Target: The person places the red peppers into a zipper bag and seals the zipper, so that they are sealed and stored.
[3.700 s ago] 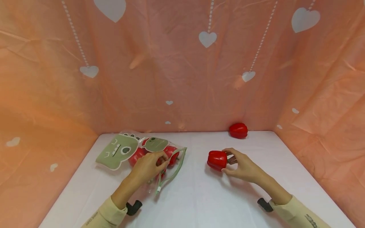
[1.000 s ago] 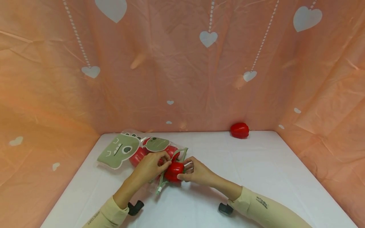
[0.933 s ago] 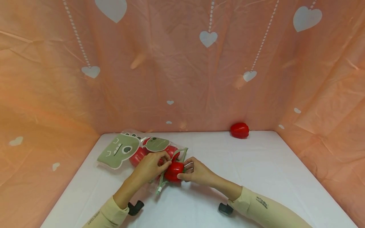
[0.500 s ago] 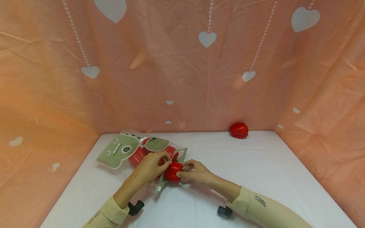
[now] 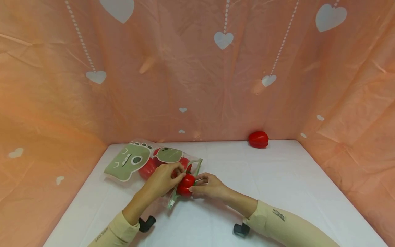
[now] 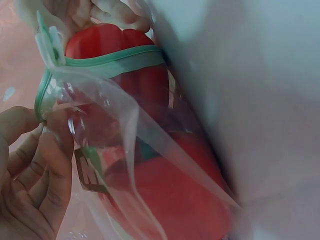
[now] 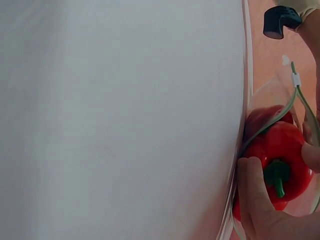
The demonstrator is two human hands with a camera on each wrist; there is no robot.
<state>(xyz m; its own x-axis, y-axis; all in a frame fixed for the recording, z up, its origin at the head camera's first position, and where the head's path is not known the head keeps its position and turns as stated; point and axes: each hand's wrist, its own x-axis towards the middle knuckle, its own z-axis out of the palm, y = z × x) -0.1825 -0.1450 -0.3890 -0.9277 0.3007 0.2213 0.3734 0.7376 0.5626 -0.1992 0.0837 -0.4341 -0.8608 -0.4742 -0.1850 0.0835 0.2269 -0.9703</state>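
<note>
A clear zip bag (image 5: 126,163) with a green cartoon print and a green zip edge lies on the left side of the white table. Several red peppers show through its plastic. My left hand (image 5: 163,178) pinches the bag's edge at the mouth, seen also in the left wrist view. With thumb and fingers, my right hand (image 5: 211,187) grips a red bell pepper (image 5: 186,185) around its stem end. In the left wrist view this bell pepper (image 6: 115,41) is partly past the green zip edge. The right wrist view shows its green stem facing the palm.
Another red bell pepper (image 5: 258,139) lies at the table's back edge, right of centre. Orange fabric with white hearts (image 5: 223,40) surrounds the table on the back and sides. Zip slider (image 5: 171,203) sits at the bag's near corner.
My right hand has brought the bell pepper leftward from the table's middle to the bag mouth. Over the last second it has moved slightly further in. My left hand has stayed on the bag.
</note>
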